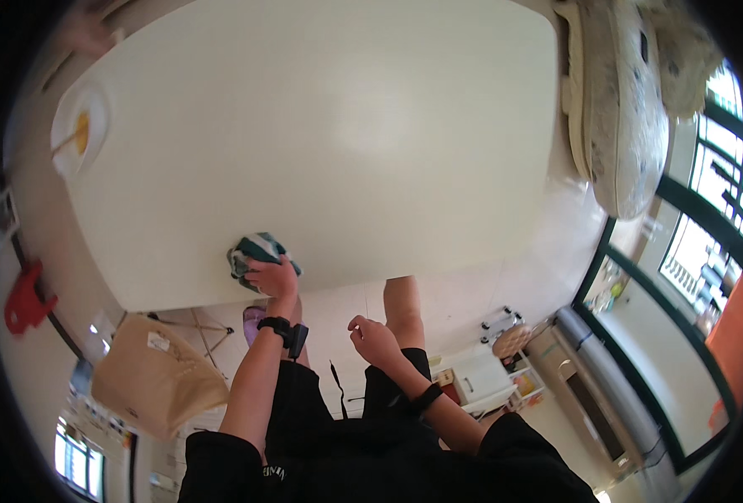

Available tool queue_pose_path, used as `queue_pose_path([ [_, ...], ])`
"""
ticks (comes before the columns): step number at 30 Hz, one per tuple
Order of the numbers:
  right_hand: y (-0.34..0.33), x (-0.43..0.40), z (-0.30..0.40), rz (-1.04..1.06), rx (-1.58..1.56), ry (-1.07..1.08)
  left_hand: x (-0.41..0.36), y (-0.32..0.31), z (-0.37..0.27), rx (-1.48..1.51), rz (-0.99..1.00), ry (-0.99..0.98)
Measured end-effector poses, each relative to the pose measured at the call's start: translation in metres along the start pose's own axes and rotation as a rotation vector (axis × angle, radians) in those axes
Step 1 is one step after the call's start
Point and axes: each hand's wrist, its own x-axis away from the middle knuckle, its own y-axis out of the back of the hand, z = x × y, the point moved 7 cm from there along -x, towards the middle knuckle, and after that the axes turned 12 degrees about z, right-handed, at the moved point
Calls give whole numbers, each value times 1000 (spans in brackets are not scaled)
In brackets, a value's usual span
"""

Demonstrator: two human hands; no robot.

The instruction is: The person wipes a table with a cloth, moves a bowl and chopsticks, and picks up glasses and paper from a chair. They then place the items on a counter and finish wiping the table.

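My left hand (275,276) is pressed on a bunched green-and-white cloth (259,246), its fingers over the fabric. The cloth rests on the white table (321,163), close to the edge nearest me. Above my lap, off the table's near edge, my right hand (374,340) hangs in the air with its fingers curled and nothing visible in them. A dark band with a small device sits on my left wrist, and a black band on my right.
A white plate (98,135) with yellow food and a stick-like utensil stands at the table's far left. A brown chair (151,371) is at my left. A plastic-wrapped cushioned seat (623,119) lies beyond the right edge. A white cabinet (481,377) stands behind me to the right.
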Motion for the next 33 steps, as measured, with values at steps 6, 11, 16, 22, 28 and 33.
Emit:
queue_pose_path([
  [6, 53, 19, -65, -126, -291, -5, 130, -66, -156, -527, -39, -889],
  [11, 84, 37, -162, -439, -786, -22, 257, -136, -287, -893, -151, -1647],
  [16, 120, 40, -251, -517, -980, -122, 377, -196, -345, -1122, 37, -2319],
  [22, 128, 43, -287, -650, -1196, -113, 436, -250, -312, -1386, 233, -2765],
  [28, 69, 34, -261, -463, -1121, -106, 418, -265, -232, -1764, 233, -2964],
  [33, 61, 54, -243, -299, -1022, -143, 400, -221, -283, -1218, 534, -2753],
])
